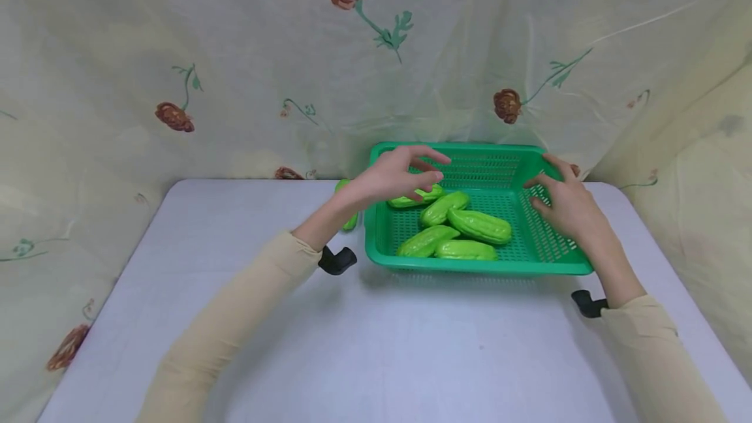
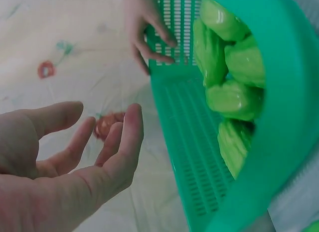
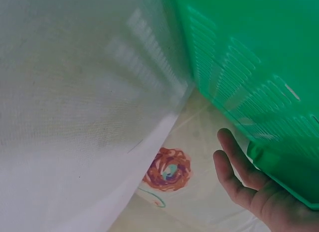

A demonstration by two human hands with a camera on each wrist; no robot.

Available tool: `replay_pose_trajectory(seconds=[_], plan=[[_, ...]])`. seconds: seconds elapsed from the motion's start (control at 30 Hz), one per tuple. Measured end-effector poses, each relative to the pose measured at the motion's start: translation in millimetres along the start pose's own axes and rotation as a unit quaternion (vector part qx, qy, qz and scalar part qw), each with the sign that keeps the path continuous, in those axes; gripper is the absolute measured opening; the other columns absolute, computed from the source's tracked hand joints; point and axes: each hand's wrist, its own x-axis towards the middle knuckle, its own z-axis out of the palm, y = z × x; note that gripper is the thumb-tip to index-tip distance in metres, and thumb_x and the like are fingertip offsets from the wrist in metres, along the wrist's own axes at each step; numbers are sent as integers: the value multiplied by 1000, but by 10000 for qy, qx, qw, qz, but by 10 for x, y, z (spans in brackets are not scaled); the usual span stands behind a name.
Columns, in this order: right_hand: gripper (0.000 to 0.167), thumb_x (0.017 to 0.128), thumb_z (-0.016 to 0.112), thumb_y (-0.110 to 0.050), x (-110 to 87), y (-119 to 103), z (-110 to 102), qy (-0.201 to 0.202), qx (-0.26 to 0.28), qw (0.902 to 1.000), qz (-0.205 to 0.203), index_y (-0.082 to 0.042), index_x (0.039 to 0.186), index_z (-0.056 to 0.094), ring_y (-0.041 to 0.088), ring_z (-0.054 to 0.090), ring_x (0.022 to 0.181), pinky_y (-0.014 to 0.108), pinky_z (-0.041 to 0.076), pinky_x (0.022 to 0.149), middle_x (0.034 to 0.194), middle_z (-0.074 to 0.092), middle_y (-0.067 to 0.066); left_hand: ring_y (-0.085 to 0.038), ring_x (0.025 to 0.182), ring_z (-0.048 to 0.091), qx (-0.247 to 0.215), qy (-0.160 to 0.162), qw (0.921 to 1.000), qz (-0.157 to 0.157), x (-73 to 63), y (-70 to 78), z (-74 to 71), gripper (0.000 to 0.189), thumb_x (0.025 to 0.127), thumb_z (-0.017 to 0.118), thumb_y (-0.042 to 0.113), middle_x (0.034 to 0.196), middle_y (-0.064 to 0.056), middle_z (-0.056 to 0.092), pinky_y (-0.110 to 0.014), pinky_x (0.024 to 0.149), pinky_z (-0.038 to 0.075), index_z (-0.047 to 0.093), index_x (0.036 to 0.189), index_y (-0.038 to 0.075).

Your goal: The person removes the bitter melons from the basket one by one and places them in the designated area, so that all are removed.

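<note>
A green plastic basket (image 1: 464,267) holds several light-green, ridged bitter gourds (image 1: 480,226), gathered in its left and middle part. My left hand (image 1: 399,173) is above the basket's left end, fingers spread and loosely bent, with nothing between them; the left wrist view shows the same gap between thumb and fingers. My right hand (image 1: 566,207) is at the basket's right end, its fingers loosely bent over the rim beside the slotted end wall (image 3: 239,77). Another gourd (image 1: 350,222) lies on the table left of the basket, partly hidden behind my left wrist.
The basket stands at the back of a table (image 1: 376,344) with a white cover. Behind it and along the sides hangs a pale curtain (image 1: 247,38) with brown flowers. A black wrist mount (image 1: 337,260) sits beside each sleeve.
</note>
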Motion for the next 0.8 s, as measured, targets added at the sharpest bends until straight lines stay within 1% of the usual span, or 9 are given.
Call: replay_pose_trajectory(seconds=[0.13,0.23,0.37,0.47,0.57,0.67,0.8], plan=[[26,103,69,-8,-5,8,3,-21,19,10000,16,-1,128,71,70,44,135,83,45,93,174,21,31,-26,118,74,12,-217,9998,1,63,69,67,39,109,67,19,144,-13,69,-34,90,67,64,147,19],[26,102,69,-8,-2,13,10,-5,29,10000,9,-1,127,71,70,42,137,84,45,94,174,21,31,-24,115,73,18,-457,9990,-7,112,94,98,40,109,67,20,144,-12,68,-34,91,67,63,148,19],[25,102,69,-8,8,12,12,7,48,10000,19,0,127,71,70,40,140,84,44,95,174,21,31,-33,124,71,132,-866,9961,-53,185,106,156,41,111,63,22,144,-13,68,-33,90,65,59,152,18],[26,103,68,-8,10,5,6,-7,57,10000,54,-1,127,71,70,39,141,85,43,97,175,21,30,-37,132,68,276,-1134,9930,-182,252,99,220,42,112,60,22,146,-14,67,-37,97,64,56,154,17],[26,103,68,-8,5,-4,1,-34,47,9999,81,-1,128,71,71,40,140,85,42,98,175,20,30,-35,133,67,404,-1334,9895,-374,320,74,284,44,112,60,23,149,-14,65,-41,104,62,54,156,18],[26,103,68,-9,1,-13,-6,-36,34,9999,90,0,128,71,71,42,137,85,42,98,175,20,31,-35,133,67,460,-1511,9861,-521,366,54,343,46,112,60,23,151,-15,64,-43,106,61,52,157,17],[26,104,68,-9,-2,-15,-9,-37,17,9999,105,-1,128,70,71,44,135,85,43,99,175,20,31,-38,132,65,468,-1794,9808,-606,415,26,400,46,112,61,20,151,-18,63,-49,109,58,53,156,13]])
